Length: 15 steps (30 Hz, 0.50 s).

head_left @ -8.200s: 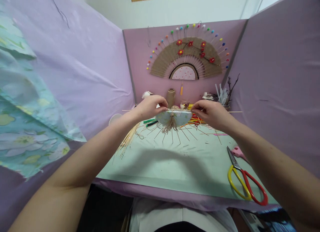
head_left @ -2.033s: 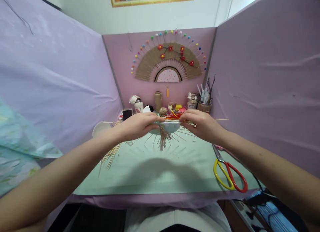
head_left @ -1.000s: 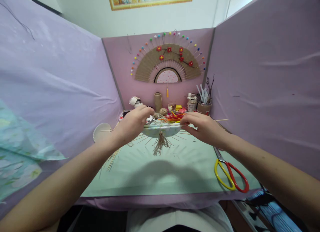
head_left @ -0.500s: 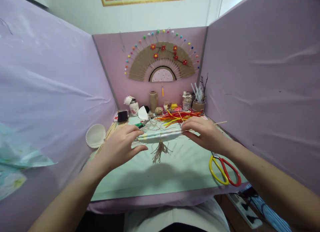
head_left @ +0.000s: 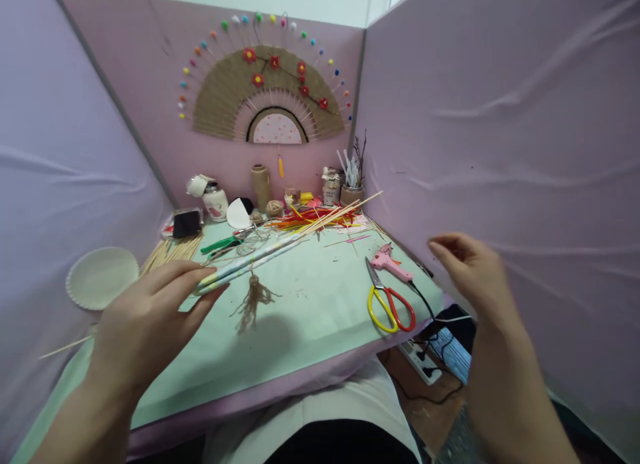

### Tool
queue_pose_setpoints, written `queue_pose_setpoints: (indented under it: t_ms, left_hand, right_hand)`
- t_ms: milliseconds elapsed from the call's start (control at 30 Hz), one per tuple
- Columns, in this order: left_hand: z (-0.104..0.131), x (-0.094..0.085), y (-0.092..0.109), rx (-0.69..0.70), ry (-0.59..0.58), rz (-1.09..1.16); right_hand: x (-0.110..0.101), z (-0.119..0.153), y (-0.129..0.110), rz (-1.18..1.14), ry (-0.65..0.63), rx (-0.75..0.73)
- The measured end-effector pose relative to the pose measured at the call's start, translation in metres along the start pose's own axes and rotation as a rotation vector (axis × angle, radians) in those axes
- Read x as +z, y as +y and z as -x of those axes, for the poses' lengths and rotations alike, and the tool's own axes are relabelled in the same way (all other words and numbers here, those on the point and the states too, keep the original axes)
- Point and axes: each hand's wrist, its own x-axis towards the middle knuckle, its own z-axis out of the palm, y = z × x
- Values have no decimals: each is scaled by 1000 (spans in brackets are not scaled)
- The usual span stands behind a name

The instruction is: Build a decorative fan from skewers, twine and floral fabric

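Two hands of mine are over or beside the worktop (head_left: 320,317), and only the left hand (head_left: 143,317) is holding something: its fingers are clamped on the near end of the cloth-covered piece (head_left: 245,262), which is above the worktop, turned almost on its edge. I judge that this piece is light and rather stiff, with a soft, not slippery skin, so its firm covered edge is the good place to take it. The thin sticks (head_left: 340,214) coming out of it look springy and could snap if I squeeze them. The cord tassel (head_left: 255,294) is limp, and it should hang free. My right hand (head_left: 485,284) seems to carry nothing; its fingers are bent, but I cannot tell whether the tips are touching. The broad face of the piece is hardly visible, my left palm is hidden, and where each stick is fixed is too small to make out.
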Motion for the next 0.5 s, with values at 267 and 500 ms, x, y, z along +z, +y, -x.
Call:
queue_pose_setpoints:
  t_ms: [267, 500]
  left_hand:
    - [8, 18, 8, -8, -22, -8]
    - [17, 19, 13, -29, -93, 16]
  right_hand:
    - [66, -8, 61, 570, -517, 160]
    - [74, -5, 66, 582, -479, 297]
